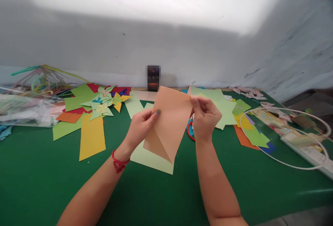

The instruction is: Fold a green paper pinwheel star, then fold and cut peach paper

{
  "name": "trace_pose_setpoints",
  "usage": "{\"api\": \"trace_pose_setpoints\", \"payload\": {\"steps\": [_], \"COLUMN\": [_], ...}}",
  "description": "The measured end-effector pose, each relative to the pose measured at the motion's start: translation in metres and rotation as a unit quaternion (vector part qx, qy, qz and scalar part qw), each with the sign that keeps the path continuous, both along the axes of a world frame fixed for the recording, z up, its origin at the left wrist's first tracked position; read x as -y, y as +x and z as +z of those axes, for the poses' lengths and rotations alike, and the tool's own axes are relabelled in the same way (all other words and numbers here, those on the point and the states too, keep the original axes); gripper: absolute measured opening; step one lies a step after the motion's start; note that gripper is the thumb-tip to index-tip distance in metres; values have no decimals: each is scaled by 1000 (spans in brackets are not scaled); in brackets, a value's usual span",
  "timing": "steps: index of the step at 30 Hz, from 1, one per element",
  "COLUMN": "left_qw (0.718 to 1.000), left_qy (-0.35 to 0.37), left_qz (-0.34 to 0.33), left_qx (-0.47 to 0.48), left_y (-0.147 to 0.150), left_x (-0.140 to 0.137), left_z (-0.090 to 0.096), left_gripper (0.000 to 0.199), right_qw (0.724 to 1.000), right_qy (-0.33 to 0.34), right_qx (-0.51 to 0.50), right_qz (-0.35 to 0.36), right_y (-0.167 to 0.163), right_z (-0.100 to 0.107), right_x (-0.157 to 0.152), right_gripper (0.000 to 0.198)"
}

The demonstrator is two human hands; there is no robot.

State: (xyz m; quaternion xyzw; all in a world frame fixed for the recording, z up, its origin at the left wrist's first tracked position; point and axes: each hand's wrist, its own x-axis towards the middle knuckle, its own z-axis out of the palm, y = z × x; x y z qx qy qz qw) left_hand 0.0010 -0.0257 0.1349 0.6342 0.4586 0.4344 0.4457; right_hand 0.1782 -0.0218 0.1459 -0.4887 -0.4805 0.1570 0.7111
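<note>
Between my two hands hangs a sheet of orange paper (pixel 173 122), raised above the table, with a diagonal crease or fold near its lower end. My left hand (pixel 142 125) pinches its left edge, thumb on the near face. At the upper right corner my right hand (pixel 205 115) grips the paper between thumb and bent fingers. Beneath it lies a pale green sheet (pixel 158 161), partly covered from view. The red handle of what looks like scissors (pixel 190 132) shows beside my right wrist.
Folded paper stars (pixel 102 106) and a yellow sheet (pixel 92 137) lie left on the green table (pixel 52 177). Pale green sheets (pixel 221 104) sit behind my right hand. Farther right are a white cable (pixel 275 161) and a power strip (pixel 309 153). A blurred dark object (pixel 153 78) stands against the wall.
</note>
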Motion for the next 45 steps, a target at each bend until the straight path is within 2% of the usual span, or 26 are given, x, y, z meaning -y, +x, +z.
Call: {"api": "trace_pose_setpoints", "payload": {"steps": [5,10,14,16,19,21,27,30,38,42,45], "left_qw": [995,984,975,978,987,989,978,979,993,990,985], "left_qy": [46,84,127,126,100,88,88,76,-21,-93,-119], "left_qz": [83,157,174,152,84,64,122,118,-10,-63,-81], "left_qx": [12,-30,-58,-73,-90,-101,-143,-146,-117,-81,-94], "left_y": [1,2,0,0,1,2,1,1,4,4,3], "left_x": [1,3,3,2,-1,-3,-2,-1,-3,-3,-2], "left_z": [2,0,-1,-2,-4,-6,-6,-4,-7,-6,-4], "left_gripper": [28,40,47,41,25,23,35,36,43,38,38], "right_qw": [1000,1000,1000,999,998,996,993,992,991,991,991], "right_qy": [5,-6,-6,-8,-7,-19,-50,-54,-38,-46,-42], "right_qx": [-29,-12,-22,-32,-59,-78,-107,-109,-127,-121,-127], "right_qz": [5,-2,0,-9,-27,-28,-16,-15,-19,-23,-27], "right_y": [0,-1,-1,1,9,15,21,21,25,26,26], "right_z": [-1,-2,-3,-4,-10,-15,-28,-30,-30,-30,-29], "right_x": [-2,0,-2,-5,-12,-19,-31,-32,-32,-33,-33], "right_gripper": [14,15,16,19,25,28,30,31,29,30,30]}}
